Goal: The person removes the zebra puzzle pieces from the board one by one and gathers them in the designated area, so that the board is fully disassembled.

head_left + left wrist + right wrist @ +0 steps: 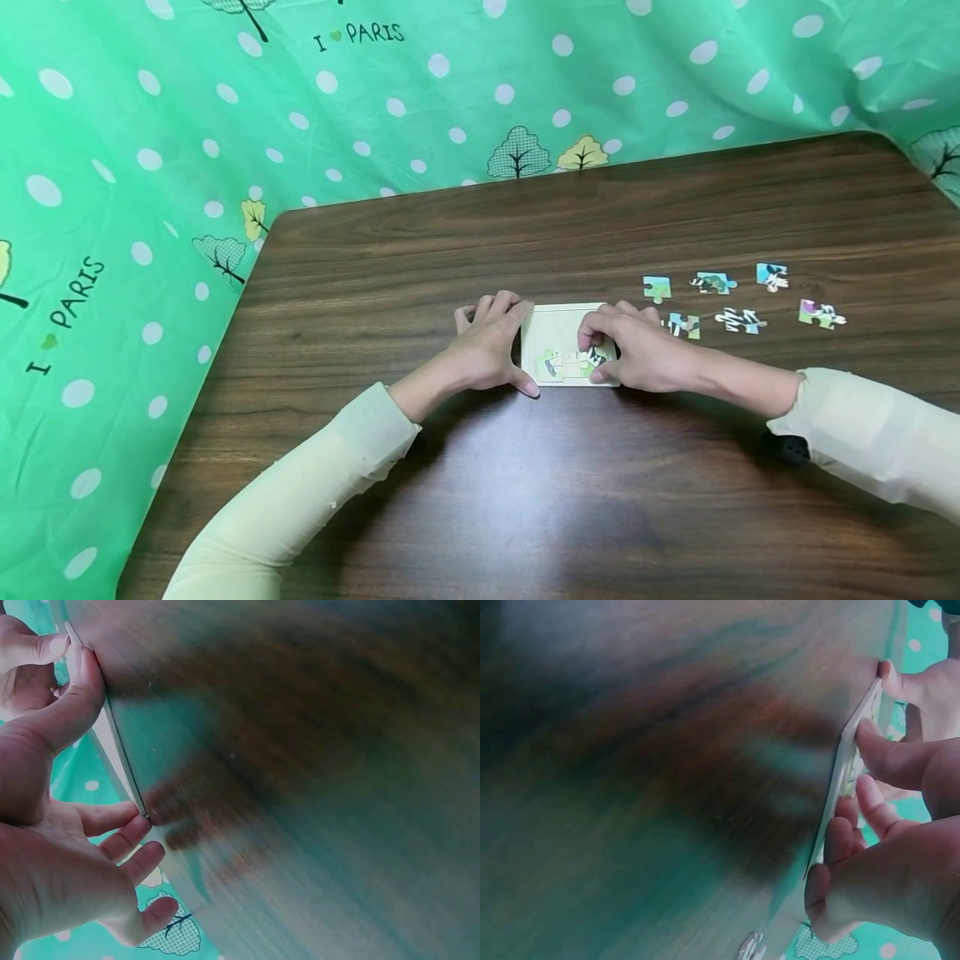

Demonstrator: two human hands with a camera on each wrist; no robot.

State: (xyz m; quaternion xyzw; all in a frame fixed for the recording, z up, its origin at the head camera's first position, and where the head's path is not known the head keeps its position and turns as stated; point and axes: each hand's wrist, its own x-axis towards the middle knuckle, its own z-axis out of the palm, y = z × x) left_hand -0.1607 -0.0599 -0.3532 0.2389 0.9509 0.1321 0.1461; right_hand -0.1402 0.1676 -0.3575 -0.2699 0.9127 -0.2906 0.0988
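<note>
A pale, shallow puzzle tray [557, 323] lies on the table with a few joined jigsaw pieces [553, 364] along its near side. My left hand [487, 346] holds the tray's left side, thumb at the near corner and forefinger at the far one. Over the tray's right part, my right hand [637, 346] pinches a black-and-white striped puzzle piece [597, 356] at the near right of the row, between thumb and forefinger. The right wrist view shows the right thumb [877, 746] at the tray's edge. The fingers partly hide the piece.
Several loose jigsaw pieces lie right of the tray, among them a green-blue one [657, 288], a striped one [741, 321] and a purple one [822, 314]. One piece [684, 325] sits close beside the right hand. A green dotted curtain [420, 100] hangs behind the brown table [375, 258].
</note>
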